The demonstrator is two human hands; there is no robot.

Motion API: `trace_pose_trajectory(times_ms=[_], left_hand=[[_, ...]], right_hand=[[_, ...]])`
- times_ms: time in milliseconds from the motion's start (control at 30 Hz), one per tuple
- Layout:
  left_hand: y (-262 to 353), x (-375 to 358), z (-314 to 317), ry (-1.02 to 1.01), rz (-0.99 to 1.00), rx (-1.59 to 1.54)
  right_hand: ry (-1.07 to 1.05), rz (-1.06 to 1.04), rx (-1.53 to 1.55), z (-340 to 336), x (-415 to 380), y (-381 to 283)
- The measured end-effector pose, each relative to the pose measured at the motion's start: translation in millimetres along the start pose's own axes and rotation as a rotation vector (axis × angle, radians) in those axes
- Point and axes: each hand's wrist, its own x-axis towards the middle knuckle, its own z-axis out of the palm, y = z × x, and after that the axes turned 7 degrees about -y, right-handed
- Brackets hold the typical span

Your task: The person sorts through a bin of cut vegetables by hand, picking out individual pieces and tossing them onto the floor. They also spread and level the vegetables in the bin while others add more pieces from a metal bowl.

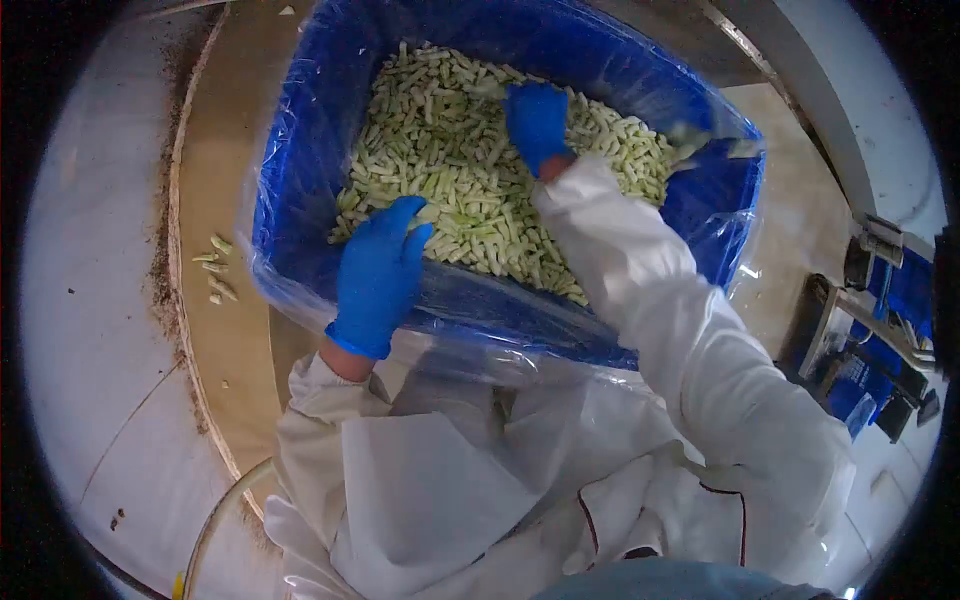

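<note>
A blue bin [285, 170] lined with clear plastic holds a thick layer of pale green cut pieces [450, 140]. My left hand [380, 275], in a blue glove, is over the bin's near left edge, fingers apart at the border of the pieces, with nothing seen in it. Farther in, my right hand [538, 122], also gloved in blue, is on the pieces near the middle; its fingers are bent down and their tips are hidden. A few blurred pieces show above the bin's right side.
Several loose pieces [217, 270] lie on the tan surface [225, 350] left of the bin. A hose [215, 515] curves at the lower left. Blue and metal items [870, 340] stand at the far right. A metal edge runs along the upper right.
</note>
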Motion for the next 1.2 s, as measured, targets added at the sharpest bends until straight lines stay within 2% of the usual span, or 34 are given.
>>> trace_pose_trajectory(times_ms=[33, 100, 167, 267, 367, 467, 500, 600, 667, 700, 800, 867, 900, 1000, 1033, 1067, 1100, 1133, 1200], left_hand=[[2, 3, 1, 0.045, 0.089, 0.112], [9, 11, 0, 0.108, 0.249, 0.335], [22, 19, -4, 0.144, 0.4, 0.55], [33, 10, 13, 0.033, 0.271, 0.33], [51, 2, 6, -0.134, 0.169, 0.192], [58, -4, -2, -0.062, 0.168, -0.165], [60, -6, -6, -0.085, 0.179, -0.205], [64, -12, -13, -0.114, 0.208, -0.344], [64, -16, -12, -0.079, 0.227, -0.463], [64, -19, -11, -0.106, 0.172, -0.586], [66, -24, -12, -0.177, 0.02, -0.914], [73, -25, -19, -0.206, -0.067, -1.081], [72, -25, -19, -0.127, -0.104, -0.993], [55, -7, -19, 0.097, -0.197, -0.735], [45, -1, -19, 0.174, -0.228, -0.648], [34, 2, -20, 0.252, -0.259, -0.558], [11, 1, -12, 0.252, -0.13, -0.256], [7, 2, -11, 0.262, -0.003, -0.078], [2, 2, -9, 0.271, 0.248, 0.28]], right_hand=[[-0.053, -0.068, 0.04, -27, -18, -12], [0.113, -0.208, 0.314, -40, -67, -42], [-0.387, -0.091, 0.812, -104, -106, -76], [-0.238, -0.417, 0.831, -155, -123, -79], [-0.336, -0.352, 0.839, -192, -127, -75], [-0.538, -0.335, 0.962, -209, -131, -74], [-0.607, -0.277, 1.113, -222, -130, -74], [-0.536, -0.097, 1.607, -231, -141, -85], [-0.653, 0.193, 1.902, -228, -153, -96], [-0.708, 0.349, 2.04, -224, -158, -100], [-0.748, 0.532, 2.659, -206, -168, -104], [-0.884, 0.271, 2.85, -201, -166, -94], [-0.949, 0.131, 2.936, -199, -163, -87], [-0.983, 0.29, 2.076, -212, -146, -61], [-0.95, 0.266, 1.805, -203, -147, -54], [-0.663, -0.164, 1.396, -181, -150, -35], [-0.368, -0.533, 0.945, -156, -153, -6], [-0.369, -0.425, 0.713, -136, -161, 30], [-0.521, 0.188, 0.215, -110, -147, 81]])
